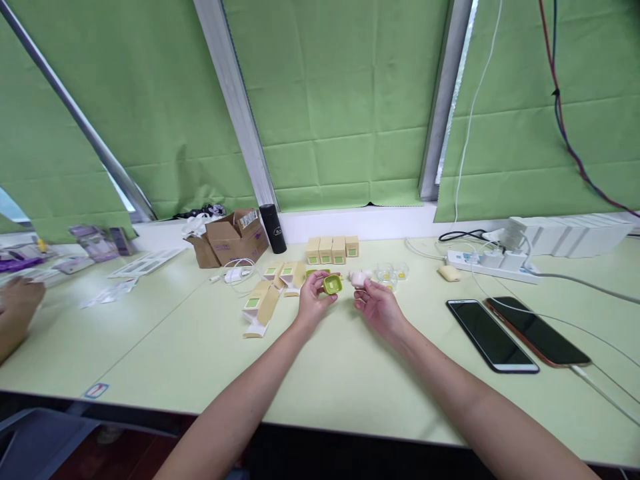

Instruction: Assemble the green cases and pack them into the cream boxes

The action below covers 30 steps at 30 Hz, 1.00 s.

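My left hand (313, 299) is closed on a small green square cup (332, 285), its hollow side facing me. To the right, my right hand (380, 310) grips a small pale pink-white piece (358, 278) between thumb and fingers; its exact kind I cannot make out. The two held things are apart, above the table. Just behind the right hand stand clear round cups (401, 271) with yellow spots in them. Opened small cartons (260, 303) with green labels lie left of my left hand. Another green piece shows partly behind the left fingers.
Several closed small boxes (325, 249) stand in a row at the back, near a black bottle (273, 229) and an open cardboard box (235, 238). Two phones (493, 335), a power strip (495, 261) and cables lie on the right. Another person's hand (19, 313) is at the far left.
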Each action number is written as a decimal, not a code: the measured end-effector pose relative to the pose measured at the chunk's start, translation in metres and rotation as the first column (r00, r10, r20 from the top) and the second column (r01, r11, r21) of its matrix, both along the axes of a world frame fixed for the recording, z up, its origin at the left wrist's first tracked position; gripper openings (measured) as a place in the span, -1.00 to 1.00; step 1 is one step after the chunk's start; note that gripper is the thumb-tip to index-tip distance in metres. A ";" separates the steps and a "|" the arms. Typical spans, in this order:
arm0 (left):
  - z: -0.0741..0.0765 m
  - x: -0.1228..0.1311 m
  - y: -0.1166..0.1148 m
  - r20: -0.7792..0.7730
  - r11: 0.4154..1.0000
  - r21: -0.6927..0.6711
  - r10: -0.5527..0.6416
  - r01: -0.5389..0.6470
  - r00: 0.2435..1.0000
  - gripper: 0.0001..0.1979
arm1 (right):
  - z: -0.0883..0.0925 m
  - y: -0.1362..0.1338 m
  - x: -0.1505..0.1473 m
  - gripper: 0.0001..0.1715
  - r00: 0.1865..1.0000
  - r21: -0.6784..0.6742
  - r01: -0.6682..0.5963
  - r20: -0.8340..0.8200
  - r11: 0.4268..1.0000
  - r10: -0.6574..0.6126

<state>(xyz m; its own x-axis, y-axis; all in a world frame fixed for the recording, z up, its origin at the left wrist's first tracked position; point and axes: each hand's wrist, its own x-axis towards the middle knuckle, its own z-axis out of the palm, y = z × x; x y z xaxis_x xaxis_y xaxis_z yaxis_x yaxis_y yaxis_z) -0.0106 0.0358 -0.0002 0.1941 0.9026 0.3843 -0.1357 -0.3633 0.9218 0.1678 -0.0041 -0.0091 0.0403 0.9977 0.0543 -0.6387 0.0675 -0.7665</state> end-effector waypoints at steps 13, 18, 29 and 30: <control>-0.001 0.002 -0.003 -0.022 1.000 -0.001 -0.022 0.022 1.000 -0.46 | 0.010 -0.015 -0.002 -0.46 0.996 0.063 -0.084 0.037 0.994 0.082; -0.002 0.002 -0.003 -0.021 1.000 0.003 -0.022 0.022 1.000 -0.46 | 0.011 -0.018 -0.003 -0.42 0.997 0.077 -0.065 0.033 0.995 0.063; -0.006 0.003 0.000 -0.041 1.000 0.012 -0.016 0.016 0.999 -0.46 | 0.007 -0.013 -0.003 -0.47 0.981 0.089 0.062 0.177 0.994 -0.077; -0.006 0.003 0.000 -0.046 1.000 0.012 -0.014 0.015 0.999 -0.46 | 0.006 -0.013 -0.002 -0.47 0.977 0.078 0.069 0.198 0.995 -0.083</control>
<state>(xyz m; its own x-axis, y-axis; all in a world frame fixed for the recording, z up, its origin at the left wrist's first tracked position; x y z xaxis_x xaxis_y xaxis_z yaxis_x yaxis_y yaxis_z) -0.0080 0.0358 -0.0060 0.2249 0.8949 0.3854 -0.0986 -0.3726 0.9227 0.1655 -0.0167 -0.0028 0.0973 0.9855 0.1389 -0.4634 0.1684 -0.8700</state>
